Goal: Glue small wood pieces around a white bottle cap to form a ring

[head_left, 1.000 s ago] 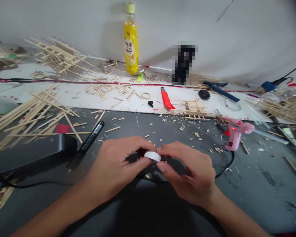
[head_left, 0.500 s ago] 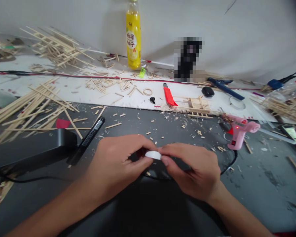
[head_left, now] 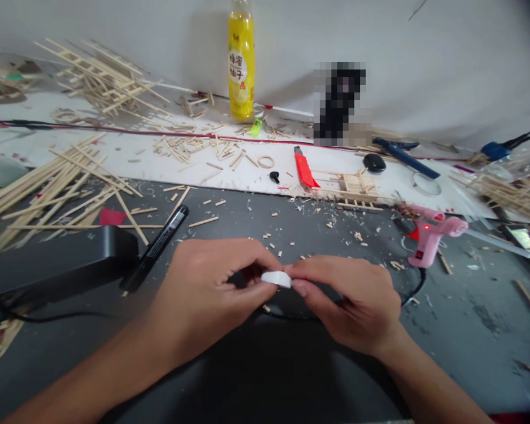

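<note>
Between my two hands, low in the middle of the head view, is a small white rounded object [head_left: 276,279]. My left hand [head_left: 216,288] pinches its left side between thumb and forefinger. The thumb and forefinger of my right hand [head_left: 351,300] close on its right end. Small cut wood bits [head_left: 272,246] lie on the dark table just beyond my fingers. A black marker [head_left: 161,247] rests left of my left hand, and a pink glue gun [head_left: 433,232] with a lit red light stands right of my right hand.
Long wooden sticks [head_left: 66,188] and a black box [head_left: 62,265] lie at the left. Along the white board [head_left: 189,174] are a red cutter [head_left: 305,169], a small stick frame [head_left: 357,187] and dark blue pliers [head_left: 406,158]. A yellow bottle [head_left: 241,68] stands behind.
The view has shifted slightly. My right hand sits a little farther right, and the white object has moved slightly right. Both hands keep their grip on it.
</note>
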A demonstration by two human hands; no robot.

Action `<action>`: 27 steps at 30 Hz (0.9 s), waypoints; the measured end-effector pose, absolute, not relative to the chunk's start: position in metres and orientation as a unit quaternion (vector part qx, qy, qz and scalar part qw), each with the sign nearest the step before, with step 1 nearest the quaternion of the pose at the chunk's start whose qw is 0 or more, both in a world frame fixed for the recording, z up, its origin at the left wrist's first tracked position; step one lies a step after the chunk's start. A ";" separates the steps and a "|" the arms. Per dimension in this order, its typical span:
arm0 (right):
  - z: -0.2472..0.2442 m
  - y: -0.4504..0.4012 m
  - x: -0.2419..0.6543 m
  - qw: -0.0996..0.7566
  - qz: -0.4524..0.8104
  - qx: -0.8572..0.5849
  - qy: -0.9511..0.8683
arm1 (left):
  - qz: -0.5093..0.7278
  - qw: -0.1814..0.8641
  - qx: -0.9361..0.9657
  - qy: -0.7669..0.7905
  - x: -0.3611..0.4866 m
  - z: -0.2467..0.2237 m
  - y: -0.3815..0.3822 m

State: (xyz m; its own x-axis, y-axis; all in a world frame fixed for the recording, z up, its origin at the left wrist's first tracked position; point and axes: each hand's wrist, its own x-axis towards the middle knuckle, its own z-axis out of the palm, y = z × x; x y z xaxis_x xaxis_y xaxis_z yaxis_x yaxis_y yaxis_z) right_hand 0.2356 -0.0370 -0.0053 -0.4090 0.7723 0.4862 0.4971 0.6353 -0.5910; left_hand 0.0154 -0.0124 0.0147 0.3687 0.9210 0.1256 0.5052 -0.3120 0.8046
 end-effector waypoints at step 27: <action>-0.012 -0.042 0.233 0.348 0.172 -0.385 -0.837 | 0.243 0.446 0.709 0.489 0.007 0.015 -0.007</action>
